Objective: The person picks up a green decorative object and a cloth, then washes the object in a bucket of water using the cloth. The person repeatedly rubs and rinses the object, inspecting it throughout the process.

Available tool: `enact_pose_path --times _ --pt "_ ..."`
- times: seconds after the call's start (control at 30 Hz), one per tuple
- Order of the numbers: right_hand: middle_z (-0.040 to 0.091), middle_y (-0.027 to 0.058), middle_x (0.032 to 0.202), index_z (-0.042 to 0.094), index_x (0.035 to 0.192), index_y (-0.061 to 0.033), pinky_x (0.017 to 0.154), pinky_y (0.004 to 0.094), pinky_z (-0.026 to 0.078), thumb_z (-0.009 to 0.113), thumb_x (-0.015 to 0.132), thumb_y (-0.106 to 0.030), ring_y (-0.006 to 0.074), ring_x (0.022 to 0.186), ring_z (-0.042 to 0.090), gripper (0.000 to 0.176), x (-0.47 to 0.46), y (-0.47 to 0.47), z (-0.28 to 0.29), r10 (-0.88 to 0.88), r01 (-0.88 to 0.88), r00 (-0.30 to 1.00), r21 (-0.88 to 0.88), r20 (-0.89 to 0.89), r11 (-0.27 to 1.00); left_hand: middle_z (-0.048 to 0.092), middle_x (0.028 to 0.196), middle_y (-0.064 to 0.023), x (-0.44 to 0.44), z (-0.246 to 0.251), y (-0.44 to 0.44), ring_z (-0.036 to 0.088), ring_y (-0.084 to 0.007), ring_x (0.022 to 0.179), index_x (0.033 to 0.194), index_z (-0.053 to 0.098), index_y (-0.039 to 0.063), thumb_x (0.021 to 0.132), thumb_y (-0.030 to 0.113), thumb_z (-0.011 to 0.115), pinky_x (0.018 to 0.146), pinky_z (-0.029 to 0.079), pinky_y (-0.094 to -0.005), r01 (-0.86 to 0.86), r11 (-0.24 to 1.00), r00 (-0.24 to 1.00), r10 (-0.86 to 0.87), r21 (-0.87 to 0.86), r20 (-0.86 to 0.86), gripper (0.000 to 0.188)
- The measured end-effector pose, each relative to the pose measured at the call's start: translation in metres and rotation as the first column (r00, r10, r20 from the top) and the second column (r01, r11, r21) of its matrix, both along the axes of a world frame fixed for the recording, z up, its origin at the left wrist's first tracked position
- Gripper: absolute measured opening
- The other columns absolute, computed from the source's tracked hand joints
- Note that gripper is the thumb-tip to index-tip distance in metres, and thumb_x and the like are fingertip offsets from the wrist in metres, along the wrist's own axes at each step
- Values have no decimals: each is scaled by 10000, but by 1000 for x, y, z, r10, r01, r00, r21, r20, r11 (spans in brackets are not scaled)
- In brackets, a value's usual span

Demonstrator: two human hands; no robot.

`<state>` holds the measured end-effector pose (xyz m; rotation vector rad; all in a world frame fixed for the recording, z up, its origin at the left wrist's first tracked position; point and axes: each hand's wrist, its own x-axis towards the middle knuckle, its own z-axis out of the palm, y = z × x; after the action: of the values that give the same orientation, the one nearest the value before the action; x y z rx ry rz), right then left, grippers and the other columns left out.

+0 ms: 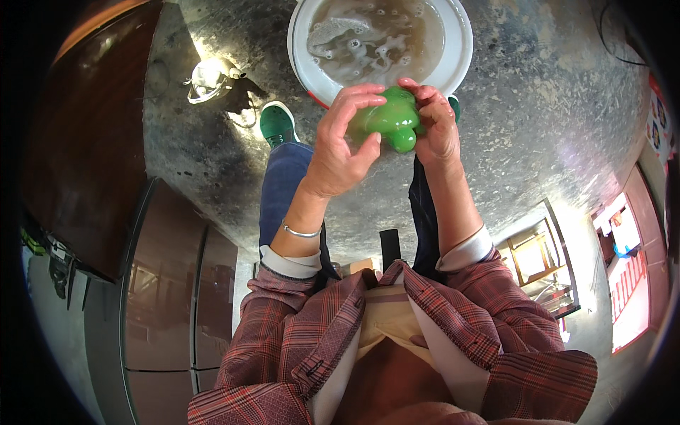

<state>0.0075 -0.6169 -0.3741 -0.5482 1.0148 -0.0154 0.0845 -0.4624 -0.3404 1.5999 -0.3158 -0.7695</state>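
A glossy, wet green object, soft or rounded in look, is held between my two hands just above the near rim of a white basin. My left hand grips its left side, thumb below and fingers over the top. At its right side, the curled fingers of my right hand hold it. A rounded knob of the green object points down towards me. Cloudy, soapy water with foam fills part of the basin.
On the concrete floor, left of the basin, stands a pale kettle-like vessel in bright light. My green shoe is close to the basin. Dark brown cabinet doors are at the lower left, and a doorway is at the right.
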Motion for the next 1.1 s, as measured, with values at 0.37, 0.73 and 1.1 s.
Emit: enact_pose_path --times 0.37,0.73,1.1 --pt "600 76 936 581 980 -22 731 251 479 446 784 64 136 813 564 253 -4 -1 -7 -102 94 994 -182 -37 979 527 1256 -122 1 -1 4 499 -211 1173 1250 477 -15 742 1 528 1042 346 -327 -35 997 950 12 -67 -311 511" --pt "622 81 1028 565 1094 -11 658 202 467 470 808 89 72 688 544 317 2 -10 2 99 -99 995 -340 -18 935 569 1090 -66 -4 2 2 528 -151 1024 1147 498 -13 758 -50 549 947 405 -303 177 981 937 -145 76 -317 395" --pt "636 79 1054 554 1149 -4 631 148 410 456 794 116 -3 637 468 388 6 3 4 192 -150 981 -533 23 833 547 908 -12 -11 -9 1 484 -83 860 1008 532 0 831 222 702 789 416 -247 39 999 832 -13 36 -555 331"
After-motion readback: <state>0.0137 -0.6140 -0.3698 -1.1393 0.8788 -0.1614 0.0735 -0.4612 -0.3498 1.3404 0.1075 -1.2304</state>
